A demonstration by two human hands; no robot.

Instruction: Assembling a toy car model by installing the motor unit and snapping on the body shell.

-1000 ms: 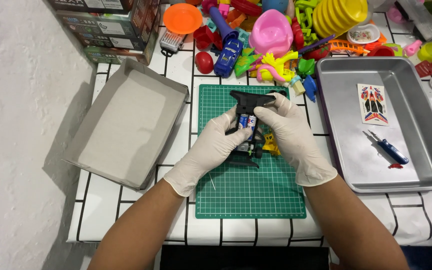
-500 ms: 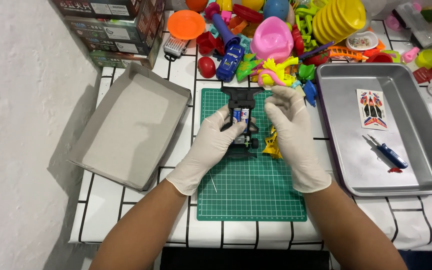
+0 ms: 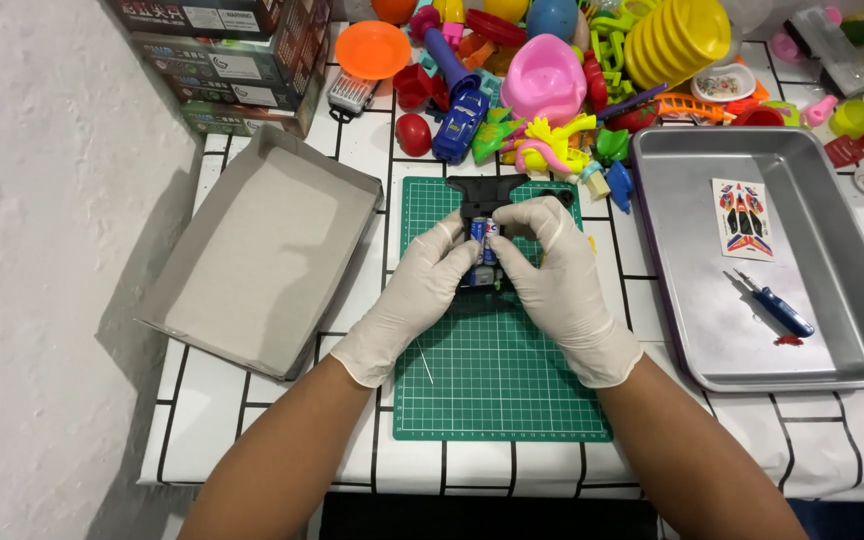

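Observation:
Both my hands wear white gloves and meet over a green cutting mat (image 3: 497,380). My left hand (image 3: 422,290) and my right hand (image 3: 552,270) grip a small black toy car chassis (image 3: 487,195) between them. Small blue and silver batteries (image 3: 482,240) sit in the chassis between my thumbs. The lower part of the chassis is hidden under my fingers.
An empty grey cardboard box lid (image 3: 252,250) lies left of the mat. A metal tray (image 3: 762,260) on the right holds a sticker sheet (image 3: 744,218) and a blue screwdriver (image 3: 777,308). Several colourful plastic toys (image 3: 552,80) and stacked boxes (image 3: 222,60) crowd the far edge.
My hands and the chassis have shifted slightly up the mat, and the chassis now lies flatter with the batteries showing between my thumbs.

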